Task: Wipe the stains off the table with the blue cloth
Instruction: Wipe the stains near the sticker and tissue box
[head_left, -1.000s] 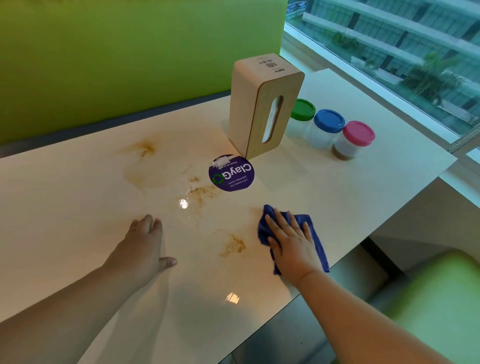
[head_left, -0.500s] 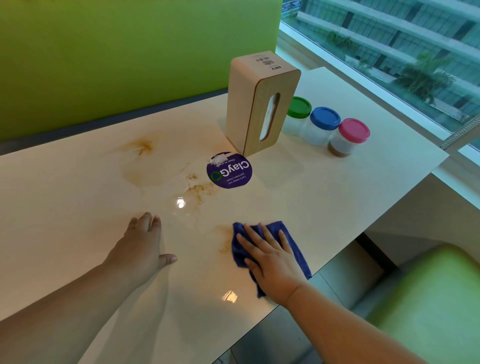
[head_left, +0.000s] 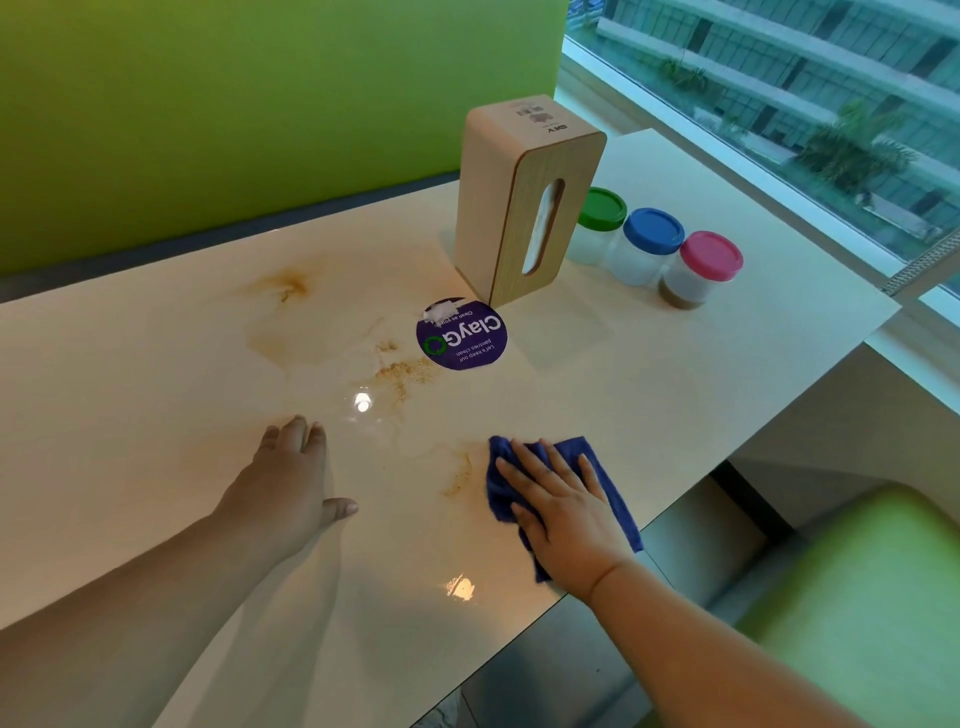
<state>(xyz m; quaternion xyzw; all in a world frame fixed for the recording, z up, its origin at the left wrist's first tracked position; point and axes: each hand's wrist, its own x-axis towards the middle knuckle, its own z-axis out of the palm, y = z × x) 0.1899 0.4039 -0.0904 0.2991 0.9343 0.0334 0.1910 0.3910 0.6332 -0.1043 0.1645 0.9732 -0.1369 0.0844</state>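
The blue cloth (head_left: 608, 478) lies flat on the cream table (head_left: 675, 395) near its front edge. My right hand (head_left: 563, 514) presses down on it with fingers spread. Just left of the cloth is a brown crumbly stain (head_left: 460, 475). More brown stains sit further back: one grainy patch (head_left: 405, 374) beside a purple round sticker (head_left: 462, 335), one smear (head_left: 288, 286) at the far left. My left hand (head_left: 288, 488) rests flat on the table to the left, holding nothing.
A wooden tissue box (head_left: 524, 202) stands upright behind the sticker. Three small jars with green (head_left: 597, 223), blue (head_left: 649, 244) and pink (head_left: 704, 267) lids stand to its right. A green seat (head_left: 857, 597) is at the lower right, a window beyond the table.
My right hand slid the cloth left over the near stain, then back a little to the right; the stain looks thinner and smeared. My left hand stayed in place.
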